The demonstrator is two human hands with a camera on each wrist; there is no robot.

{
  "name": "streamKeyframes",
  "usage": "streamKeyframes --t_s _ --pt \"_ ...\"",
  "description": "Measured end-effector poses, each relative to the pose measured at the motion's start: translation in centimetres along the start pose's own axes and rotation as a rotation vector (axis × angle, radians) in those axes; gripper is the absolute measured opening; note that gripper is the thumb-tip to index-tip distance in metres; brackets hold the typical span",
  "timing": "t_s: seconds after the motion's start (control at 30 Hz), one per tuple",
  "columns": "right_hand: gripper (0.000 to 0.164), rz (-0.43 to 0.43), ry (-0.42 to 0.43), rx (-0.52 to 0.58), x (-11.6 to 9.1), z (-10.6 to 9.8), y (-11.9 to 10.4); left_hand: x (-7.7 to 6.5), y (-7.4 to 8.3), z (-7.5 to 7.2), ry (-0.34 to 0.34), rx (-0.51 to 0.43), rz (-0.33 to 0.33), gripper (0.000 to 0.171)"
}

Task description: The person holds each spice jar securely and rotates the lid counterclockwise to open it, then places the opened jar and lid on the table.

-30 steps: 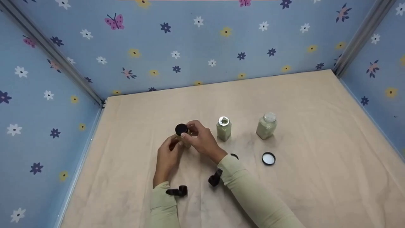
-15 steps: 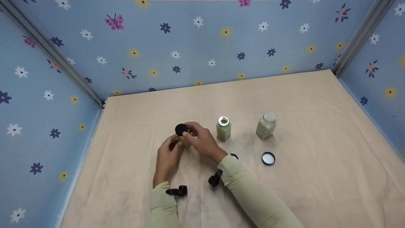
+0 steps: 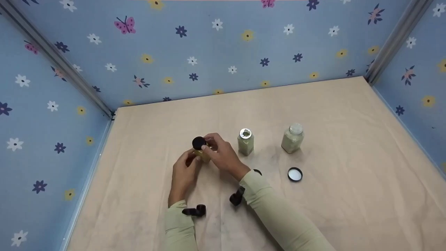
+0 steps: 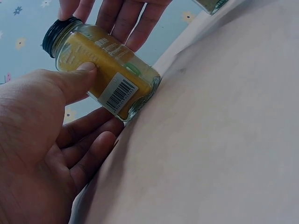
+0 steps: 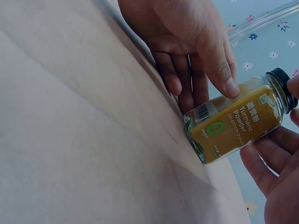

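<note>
A glass jar of turmeric powder [image 5: 233, 123] stands on the cloth between both hands, its label and barcode showing in the wrist views. Its black lid [image 3: 199, 143] is on. My left hand [image 3: 184, 172] grips the jar's body, thumb on one side and fingers behind. At the top, my right hand [image 3: 223, 153] pinches the lid between thumb and fingers. To the right stands a jar of green contents [image 3: 246, 144], uncapped, with a torn silver seal on its mouth. Farther right is a second green jar [image 3: 292, 141] with a whitish, closed-looking top.
A black lid with a white inside [image 3: 295, 174] lies upturned in front of the right-hand jar. Another dark lid [image 3: 258, 172] is partly hidden by the right wrist. A beige cloth [image 3: 331, 122] covers the table, with flowered blue walls [image 3: 209, 45] behind and at the sides.
Both hands stay on the turmeric jar, with only slight shifts of the right fingers at the lid. The other jars and lids have not moved.
</note>
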State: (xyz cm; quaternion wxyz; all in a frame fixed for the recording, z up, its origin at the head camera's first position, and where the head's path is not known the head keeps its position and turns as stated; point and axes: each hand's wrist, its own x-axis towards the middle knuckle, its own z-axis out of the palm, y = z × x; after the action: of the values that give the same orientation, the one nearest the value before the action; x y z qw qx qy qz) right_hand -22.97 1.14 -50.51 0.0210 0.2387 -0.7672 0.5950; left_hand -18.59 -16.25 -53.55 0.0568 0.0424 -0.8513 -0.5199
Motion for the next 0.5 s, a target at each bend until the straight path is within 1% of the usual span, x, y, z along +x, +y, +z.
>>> streamKeyframes --t_s 0.13,0.3,0.5 --pt "0.026 -0.013 -0.007 -0.009 -0.03 -0.03 0.08 0.05 -0.01 0.07 0.004 0.007 -0.010 0.036" --pt "0.030 -0.009 -0.016 -0.007 -0.04 -0.05 0.14 0.11 -0.05 0.16 0.012 0.016 -0.016 0.036" --pt "0.037 0.019 -0.013 -0.006 -0.08 -0.01 0.10 0.13 -0.09 0.15 0.020 0.003 0.005 0.033"
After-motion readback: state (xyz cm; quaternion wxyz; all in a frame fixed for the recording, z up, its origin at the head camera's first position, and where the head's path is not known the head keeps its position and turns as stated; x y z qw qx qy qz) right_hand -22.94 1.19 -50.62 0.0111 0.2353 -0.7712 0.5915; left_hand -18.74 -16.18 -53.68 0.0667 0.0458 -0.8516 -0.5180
